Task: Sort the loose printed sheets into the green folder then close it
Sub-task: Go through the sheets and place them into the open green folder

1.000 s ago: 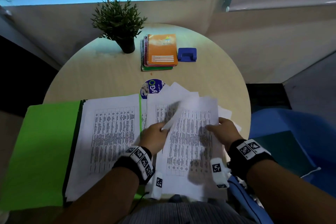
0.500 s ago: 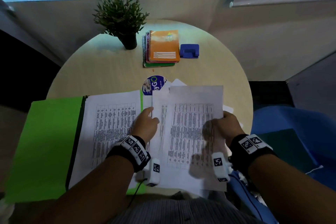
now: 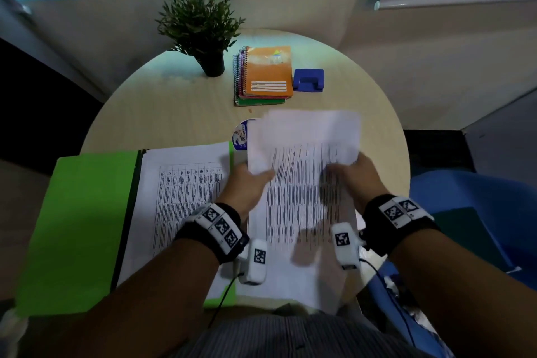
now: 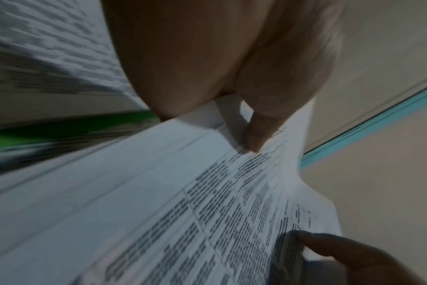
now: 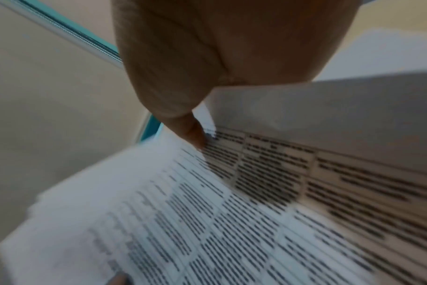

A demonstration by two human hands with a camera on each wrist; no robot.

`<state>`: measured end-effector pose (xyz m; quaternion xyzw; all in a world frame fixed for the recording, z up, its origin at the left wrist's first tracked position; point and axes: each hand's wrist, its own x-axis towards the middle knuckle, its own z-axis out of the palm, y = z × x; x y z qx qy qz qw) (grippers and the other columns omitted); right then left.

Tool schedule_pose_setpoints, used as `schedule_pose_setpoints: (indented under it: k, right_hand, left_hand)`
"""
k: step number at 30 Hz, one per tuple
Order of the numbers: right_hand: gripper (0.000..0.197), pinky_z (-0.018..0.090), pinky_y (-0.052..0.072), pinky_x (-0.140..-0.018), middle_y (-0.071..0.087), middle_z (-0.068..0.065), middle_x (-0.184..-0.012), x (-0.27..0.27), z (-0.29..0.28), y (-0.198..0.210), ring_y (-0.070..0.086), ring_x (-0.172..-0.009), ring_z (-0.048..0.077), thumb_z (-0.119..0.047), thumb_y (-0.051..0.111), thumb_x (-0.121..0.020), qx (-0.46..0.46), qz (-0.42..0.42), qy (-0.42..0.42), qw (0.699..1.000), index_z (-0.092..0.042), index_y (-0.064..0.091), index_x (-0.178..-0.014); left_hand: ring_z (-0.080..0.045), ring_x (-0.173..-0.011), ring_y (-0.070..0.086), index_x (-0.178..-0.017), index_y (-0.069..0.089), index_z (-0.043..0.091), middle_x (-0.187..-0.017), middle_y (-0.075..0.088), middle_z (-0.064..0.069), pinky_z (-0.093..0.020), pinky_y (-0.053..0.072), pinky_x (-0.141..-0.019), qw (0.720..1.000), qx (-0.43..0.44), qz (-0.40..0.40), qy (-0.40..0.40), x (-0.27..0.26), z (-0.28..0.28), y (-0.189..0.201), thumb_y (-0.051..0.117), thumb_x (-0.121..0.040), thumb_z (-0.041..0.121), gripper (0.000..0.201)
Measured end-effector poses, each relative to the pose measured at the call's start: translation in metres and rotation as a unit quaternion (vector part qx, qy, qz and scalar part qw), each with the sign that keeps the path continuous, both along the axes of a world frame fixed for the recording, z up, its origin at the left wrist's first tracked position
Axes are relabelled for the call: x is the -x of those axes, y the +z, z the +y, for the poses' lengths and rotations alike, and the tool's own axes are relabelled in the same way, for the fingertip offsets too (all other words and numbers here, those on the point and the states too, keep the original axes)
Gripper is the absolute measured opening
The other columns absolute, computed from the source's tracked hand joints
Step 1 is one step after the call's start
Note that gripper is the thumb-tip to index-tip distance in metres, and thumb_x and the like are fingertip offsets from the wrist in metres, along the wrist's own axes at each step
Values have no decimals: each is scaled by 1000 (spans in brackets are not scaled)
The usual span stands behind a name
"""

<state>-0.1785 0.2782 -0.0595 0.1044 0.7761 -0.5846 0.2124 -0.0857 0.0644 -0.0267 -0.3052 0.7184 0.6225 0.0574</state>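
The green folder lies open on the table's near left, with a pile of printed sheets on its right half. To its right a stack of loose printed sheets is raised off the table and blurred. My left hand pinches the stack's left edge, thumb on top. My right hand pinches the right edge, thumb on the print. In the left wrist view the folder shows as a green strip beside the sheets. The fingers under the sheets are hidden.
On the far side of the round table are a potted plant, a stack of spiral notebooks and a blue hole punch. A round printed disc peeks out beside the sheets. A blue chair stands at right.
The fanned loose sheets have been gathered into one stack and lifted. My left hand went from resting a finger on the paper to pinching the stack's left edge.
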Motion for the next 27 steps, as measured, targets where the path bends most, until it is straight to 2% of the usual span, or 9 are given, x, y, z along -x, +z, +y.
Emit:
schedule_pose_setpoints:
  k: [3, 8, 11, 14, 16, 18, 22, 25, 27]
  right_hand:
    - [57, 34, 62, -83, 73, 12, -120, 22, -6, 39, 73, -105, 26, -7, 77, -80, 121, 59, -31, 990, -5, 55, -133]
    - [31, 31, 58, -89, 77, 2, -106, 29, -16, 123, 73, -100, 17, -3, 70, -85, 138, 272, -40, 952, 0, 68, -115]
    - [20, 25, 52, -85, 69, 4, -103, 10, -18, 139, 65, -98, 13, -2, 61, -91, 89, 385, -53, 917, -2, 65, -110]
    - [30, 28, 50, -89, 66, 11, -115, -20, -18, 110, 63, -108, 20, -3, 57, -90, 63, 359, -20, 931, -1, 59, -119]
    - [39, 23, 48, -91, 63, 5, -117, -39, -19, 84, 61, -110, 2, 5, 58, -90, 74, 301, 7, 951, -8, 53, -126]
    - [47, 18, 49, -91, 62, -2, -116, -50, -21, 71, 60, -108, -5, 15, 57, -90, 84, 270, 2, 959, -11, 50, -129]
    - [41, 19, 50, -79, 62, 0, -97, -43, -29, 85, 61, -87, 0, 16, 54, -90, 122, 309, -59, 941, -22, 54, -105]
    - [31, 27, 51, -80, 59, 9, -97, -36, -26, 101, 60, -90, 14, 5, 56, -89, 196, 336, -75, 918, -24, 52, -99]
    - [29, 27, 48, -80, 58, 8, -96, -38, -20, 94, 58, -89, 14, 2, 53, -84, 225, 326, -85, 914, -22, 54, -99]
  left_hand:
    - [-6, -88, 71, -97, 69, 24, -93, 75, 7, -28, 54, -86, 993, 5, 118, 20, 14, -4, 54, 70, -91, 17, 8]
    - [-13, -68, 68, -81, 67, 13, -69, 67, 5, -25, 55, -63, 941, 112, 303, 97, 26, -7, 123, 69, -88, 7, 10]
    - [4, -77, 67, -87, 65, 23, -75, 70, 21, -13, 50, -73, 918, 120, 353, 132, 18, -3, 128, 67, -88, -1, 25]
    - [0, -91, 68, -104, 65, 19, -90, 71, 21, -20, 53, -84, 936, 99, 320, 111, 0, 0, 99, 67, -87, -1, 27]
    - [-11, -95, 67, -111, 61, 6, -97, 67, 8, -31, 54, -85, 943, 93, 302, 104, -9, -2, 77, 67, -84, 6, 28]
    - [-18, -90, 62, -105, 56, 13, -96, 60, 2, -33, 52, -79, 945, 97, 298, 95, -13, 0, 67, 64, -83, 12, 23]
    - [0, -75, 59, -105, 54, 2, -87, 59, 2, -16, 49, -66, 935, 62, 334, 105, -8, 1, 81, 55, -84, 3, 22]
    - [-17, -100, 67, -117, 58, 4, -104, 67, -11, -31, 56, -83, 922, 17, 364, 133, -5, -5, 91, 61, -81, 11, 37]
    - [-12, -95, 66, -112, 59, 9, -100, 66, -6, -30, 54, -80, 925, 28, 353, 137, -9, -9, 86, 58, -81, 8, 32]
